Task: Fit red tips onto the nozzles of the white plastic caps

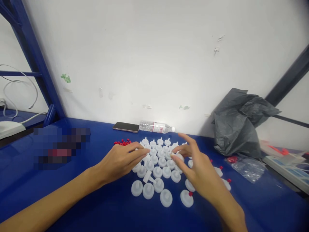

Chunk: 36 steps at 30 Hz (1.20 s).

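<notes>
Many white round spout caps (157, 172), each a disc with a thin nozzle, stand in a cluster on the blue table. My left hand (122, 159) is over the cluster's left side, its fingers pressed together; whatever they may pinch is hidden. At the right side, my right hand (198, 167) has its thumb and curled fingers around one white spout cap (180, 158). Small red tips (123, 142) lie in a pile behind my left hand. A white cap with a red tip on it (186, 198) lies near my right wrist, and a few more lie farther right, partly hidden.
A phone (126, 127) and a clear plastic bottle (156, 127) lie along the wall. At the right are a grey plastic bag (238, 124) and a clear bag (248, 167) with red bits. A small white T-shaped piece (147, 177) lies among the caps.
</notes>
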Tool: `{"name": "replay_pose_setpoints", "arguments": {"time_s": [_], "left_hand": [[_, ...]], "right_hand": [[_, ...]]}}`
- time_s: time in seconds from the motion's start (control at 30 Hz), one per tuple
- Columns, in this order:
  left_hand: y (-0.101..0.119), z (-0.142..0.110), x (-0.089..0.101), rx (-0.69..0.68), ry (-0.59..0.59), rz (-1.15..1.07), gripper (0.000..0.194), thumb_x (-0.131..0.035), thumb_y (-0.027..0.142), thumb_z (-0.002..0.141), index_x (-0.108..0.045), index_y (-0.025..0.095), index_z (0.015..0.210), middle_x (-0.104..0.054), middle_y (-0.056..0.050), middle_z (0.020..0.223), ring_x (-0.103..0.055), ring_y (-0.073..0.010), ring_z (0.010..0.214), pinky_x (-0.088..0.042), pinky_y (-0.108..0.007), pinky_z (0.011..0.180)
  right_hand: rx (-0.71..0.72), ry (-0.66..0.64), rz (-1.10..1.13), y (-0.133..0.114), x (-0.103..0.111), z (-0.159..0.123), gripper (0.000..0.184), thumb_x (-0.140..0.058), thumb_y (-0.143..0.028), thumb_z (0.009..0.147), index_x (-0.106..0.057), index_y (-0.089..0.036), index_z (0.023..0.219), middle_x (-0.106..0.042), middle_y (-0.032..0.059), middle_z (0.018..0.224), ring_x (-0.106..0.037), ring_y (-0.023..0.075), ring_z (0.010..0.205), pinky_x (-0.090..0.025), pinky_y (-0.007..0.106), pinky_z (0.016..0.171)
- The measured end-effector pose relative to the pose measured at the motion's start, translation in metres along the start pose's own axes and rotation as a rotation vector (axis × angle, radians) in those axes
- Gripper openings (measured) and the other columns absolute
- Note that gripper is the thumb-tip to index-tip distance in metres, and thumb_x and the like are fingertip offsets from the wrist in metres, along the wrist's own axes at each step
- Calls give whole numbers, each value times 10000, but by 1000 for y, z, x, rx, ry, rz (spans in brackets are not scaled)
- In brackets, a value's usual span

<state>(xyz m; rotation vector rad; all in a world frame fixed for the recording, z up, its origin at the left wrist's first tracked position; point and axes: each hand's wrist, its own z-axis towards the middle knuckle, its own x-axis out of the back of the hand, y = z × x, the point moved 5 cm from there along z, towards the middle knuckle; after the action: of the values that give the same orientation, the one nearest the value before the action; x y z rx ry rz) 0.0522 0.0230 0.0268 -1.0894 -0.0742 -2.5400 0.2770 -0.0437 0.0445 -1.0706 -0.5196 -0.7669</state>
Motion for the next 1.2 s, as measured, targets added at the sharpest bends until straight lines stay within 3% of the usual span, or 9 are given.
{"name": "replay_pose_setpoints", "arguments": {"time_s": [0.13, 0.3, 0.77, 0.9, 1.07, 1.2], "left_hand": [[14, 0, 1, -53, 2, -6, 306, -523, 118, 963, -591, 216, 1245, -695, -16, 951, -631, -75, 633, -396, -179, 486], [34, -1, -2, -116, -29, -83, 325, -507, 87, 956, -568, 183, 1259, -684, -21, 895, -580, -75, 562, -388, -186, 465], [37, -1, 0, -124, -16, -88, 344, -535, 110, 958, -544, 157, 1298, -704, -51, 956, -644, -100, 635, -443, -199, 481], [35, 0, 2, -42, 26, -87, 281, -565, 133, 946, -591, 180, 1222, -712, -33, 936, -651, -100, 634, -441, -203, 489], [28, 1, 6, 36, 116, -56, 262, -608, 159, 939, -606, 195, 1199, -723, -23, 932, -681, -109, 732, -489, -194, 571], [24, 2, 3, 102, 78, -41, 218, -589, 229, 968, -610, 186, 1180, -725, -34, 949, -684, -120, 757, -505, -196, 595]], "right_hand": [[-9, -163, 34, -17, -18, -5, 664, -607, -438, 943, -241, -424, 1497, -698, -13, 1044, -674, 219, 965, -531, 394, 867], [37, -209, 36, -27, -29, -8, 758, -698, -453, 881, -256, -454, 1497, -693, -28, 1028, -668, 206, 951, -543, 353, 831], [131, -150, 74, -35, -28, -9, 717, -741, -432, 853, -340, -449, 1447, -719, -56, 1023, -683, 174, 933, -555, 314, 837], [148, -97, 58, -34, -25, -9, 735, -775, -431, 818, -377, -433, 1436, -710, -38, 1122, -687, 184, 982, -571, 331, 857], [287, -20, 42, -35, -21, -9, 399, -695, -292, 907, -591, -335, 1289, -706, 4, 1213, -668, 201, 1111, -538, 347, 981], [261, -24, 35, -34, -21, -10, 350, -697, -294, 908, -631, -303, 1252, -729, 6, 1174, -684, 199, 1086, -547, 319, 961]]}}
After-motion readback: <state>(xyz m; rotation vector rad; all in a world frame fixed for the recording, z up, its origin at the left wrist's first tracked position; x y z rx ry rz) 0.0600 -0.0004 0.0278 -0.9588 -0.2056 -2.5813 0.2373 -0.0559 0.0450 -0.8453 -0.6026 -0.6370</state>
